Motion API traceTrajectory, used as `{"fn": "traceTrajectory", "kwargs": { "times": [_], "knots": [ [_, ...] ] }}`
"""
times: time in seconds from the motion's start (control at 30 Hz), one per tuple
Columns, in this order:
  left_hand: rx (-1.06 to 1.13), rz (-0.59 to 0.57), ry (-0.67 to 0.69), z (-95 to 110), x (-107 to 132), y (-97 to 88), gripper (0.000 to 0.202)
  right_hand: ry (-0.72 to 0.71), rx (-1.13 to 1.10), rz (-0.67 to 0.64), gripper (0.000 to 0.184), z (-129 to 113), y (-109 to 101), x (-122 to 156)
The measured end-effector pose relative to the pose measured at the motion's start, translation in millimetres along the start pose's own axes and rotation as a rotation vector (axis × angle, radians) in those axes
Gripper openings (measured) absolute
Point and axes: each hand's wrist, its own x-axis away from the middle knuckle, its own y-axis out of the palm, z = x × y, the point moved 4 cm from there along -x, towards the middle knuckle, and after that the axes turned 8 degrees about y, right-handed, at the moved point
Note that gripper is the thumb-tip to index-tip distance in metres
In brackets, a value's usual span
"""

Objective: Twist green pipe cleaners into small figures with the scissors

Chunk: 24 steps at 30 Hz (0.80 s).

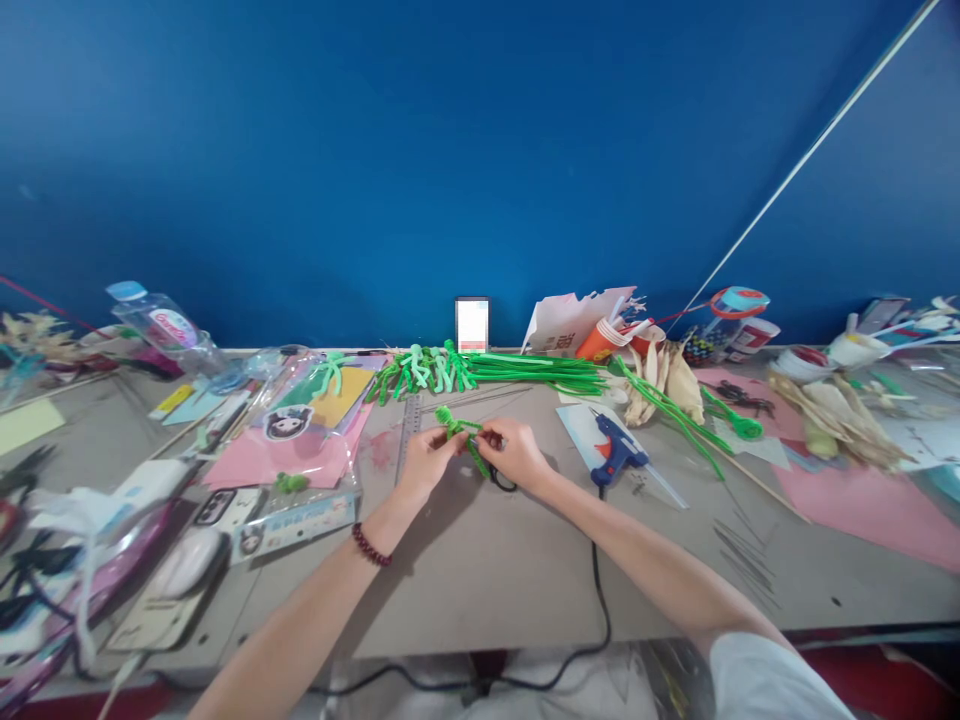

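Note:
Over the middle of the grey table (480, 560), my left hand (424, 458) and my right hand (516, 452) both pinch a twisted green pipe-cleaner piece (459, 432). The left fingers grip its upper looped end, the right fingers close on its lower end. A dark loop, perhaps scissors handles (504, 482), lies under the right hand. A dark-red bead bracelet (370, 547) is on my left wrist.
A bundle of green pipe cleaners (525, 368) lies behind the hands, a metal ruler (409, 430) to the left. A blue glue gun (616, 450) rests on the right, its black cable running to the front edge. Pink sheets, packets and dried husks (667, 385) crowd both sides.

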Motion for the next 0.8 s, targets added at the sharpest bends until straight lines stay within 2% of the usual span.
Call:
{"fn": "traceTrajectory", "kwargs": {
  "times": [0.37,0.57,0.8],
  "knots": [
    [0.12,0.056,-0.025,-10.4,-3.8,-8.5,0.021,0.072,-0.058,-0.077,0.011,4.7,-1.3,-3.3],
    [0.007,0.072,0.001,-8.0,-1.8,-7.8,0.023,0.179,-0.093,-0.028,0.011,10.5,-0.3,-3.5],
    [0.038,0.083,-0.002,-12.6,-6.2,-12.3,0.022,0.16,-0.068,-0.082,0.013,14.0,1.0,-5.1]
  ]
}}
